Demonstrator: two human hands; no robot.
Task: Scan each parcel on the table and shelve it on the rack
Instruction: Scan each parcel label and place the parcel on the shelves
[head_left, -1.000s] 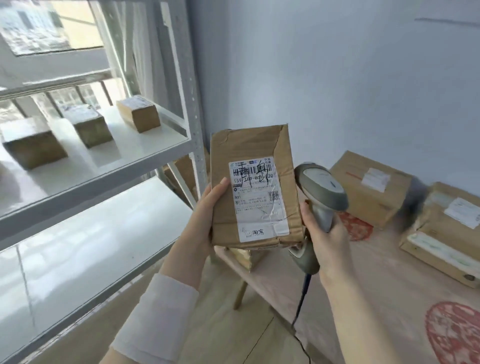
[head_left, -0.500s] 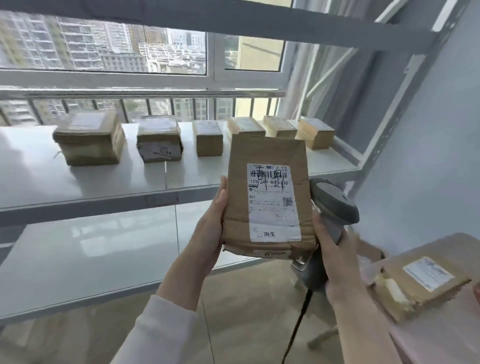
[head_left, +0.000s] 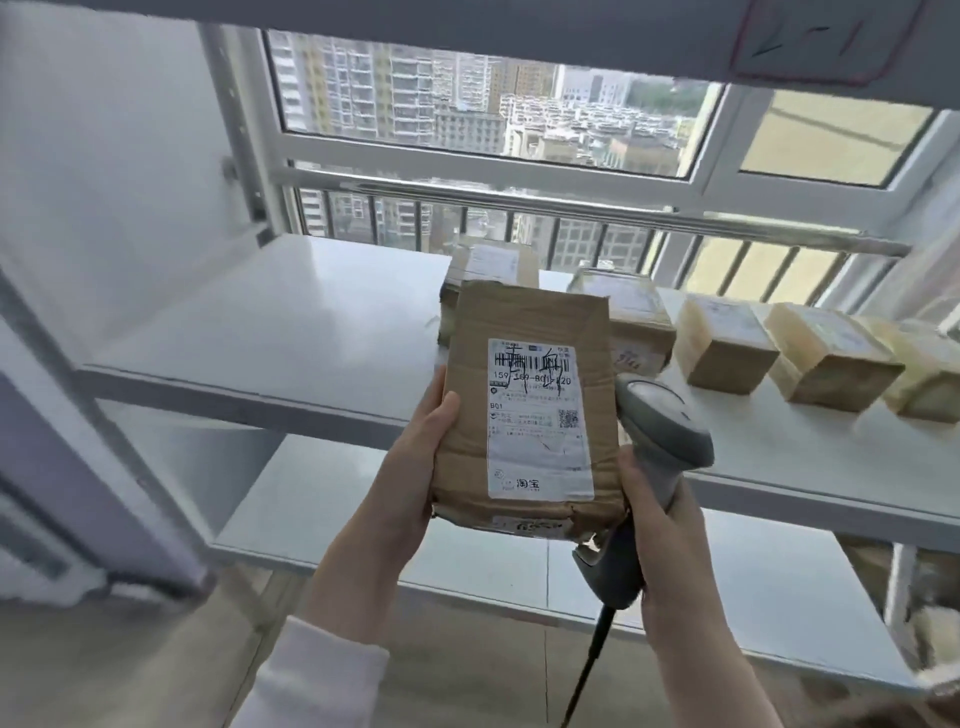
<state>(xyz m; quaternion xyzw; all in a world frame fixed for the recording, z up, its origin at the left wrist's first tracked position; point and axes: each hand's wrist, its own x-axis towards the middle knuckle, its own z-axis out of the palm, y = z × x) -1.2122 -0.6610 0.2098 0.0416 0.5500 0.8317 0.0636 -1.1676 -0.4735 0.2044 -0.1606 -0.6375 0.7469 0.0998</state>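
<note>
The white metal rack (head_left: 260, 332) stands in front of me. Its middle shelf is smooth and glossy, with bare room across the left half up to the grey upright post. My left hand (head_left: 410, 467) grips the flat brown cardboard parcel (head_left: 467, 457) by its left edge, with the thumb laid on the front and the fingers hidden behind. I hold the parcel upright in the air, in front of the shelf's front lip. Its cardboard is creased and taped, its corners are dented, and a white shipping label (head_left: 540, 431) with a barcode, black handwriting and a small QR code covers the right of its face. Just beside its right edge is the rounded head of the grey plastic barcode scanner (head_left: 660, 421). My right hand (head_left: 660, 525) curls round the scanner's handle, thumb against the parcel's lower right edge. A dark cable (head_left: 587, 670) hangs below. Behind and to the right, a close row of brown boxes (head_left: 727, 343) stands on the same shelf.
</note>
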